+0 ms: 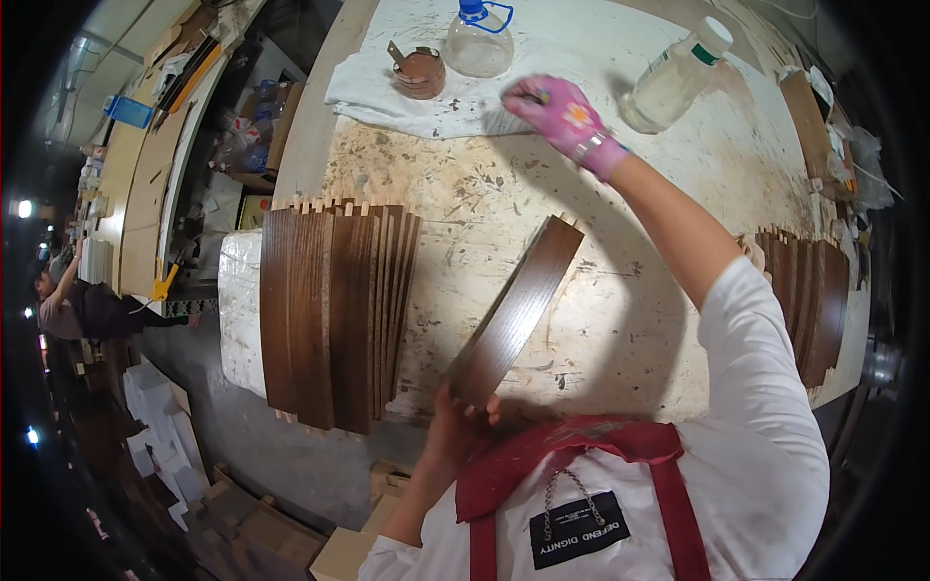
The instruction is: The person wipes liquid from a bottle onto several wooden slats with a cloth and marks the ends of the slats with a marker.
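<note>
My bare left hand (457,426) is closed around the near end of a dark brown wooden board (518,315), which slants away over the worktable (465,203). Pale dowel pegs stick out of the board's far end. Farther off, my right hand (562,116) wears a pink glove with a flower patch, its fingers closed above a white cloth (368,92). Something thin and greyish shows beneath those fingers, too blurred to name. Left of the glove stand a small brown-stained pot (420,79) with a flat metal tool in it and a clear jug (480,50) with a blue cap.
A row of similar pegged boards (300,310) lies at the table's left, with more boards (814,300) at the right edge. A white-capped bottle (668,87) stands at the far right. Shelving, cardboard boxes (262,528) and another person (73,300) are off to the left.
</note>
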{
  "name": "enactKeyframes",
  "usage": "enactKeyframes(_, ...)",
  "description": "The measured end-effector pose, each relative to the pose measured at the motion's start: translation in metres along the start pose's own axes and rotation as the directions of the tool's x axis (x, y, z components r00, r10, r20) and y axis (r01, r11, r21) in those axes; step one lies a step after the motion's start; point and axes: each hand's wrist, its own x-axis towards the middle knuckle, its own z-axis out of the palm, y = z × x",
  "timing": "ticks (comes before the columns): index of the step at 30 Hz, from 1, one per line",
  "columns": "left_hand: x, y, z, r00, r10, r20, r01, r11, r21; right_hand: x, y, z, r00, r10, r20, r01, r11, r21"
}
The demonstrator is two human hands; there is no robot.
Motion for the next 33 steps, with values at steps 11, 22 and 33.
enactKeyframes(11,0.000,-0.005,-0.009,0.961,0.016,0.277,-0.012,1.000,-0.016,-0.014,-0.017,-0.006,0.911,-0.401,0.091,0.389,0.768,-0.509)
enactKeyframes(22,-0.008,-0.013,0.004,0.955,0.190,0.227,-0.246,0.937,0.247,-0.313,0.033,-0.143,0.947,0.298,-0.118,-0.245,0.438,-0.865)
enactKeyframes(33,-0.037,-0.047,-0.003,0.950,0.175,0.258,-0.256,0.909,0.328,-0.353,0.067,-0.172,0.874,0.411,-0.258,-0.473,0.604,-0.641)
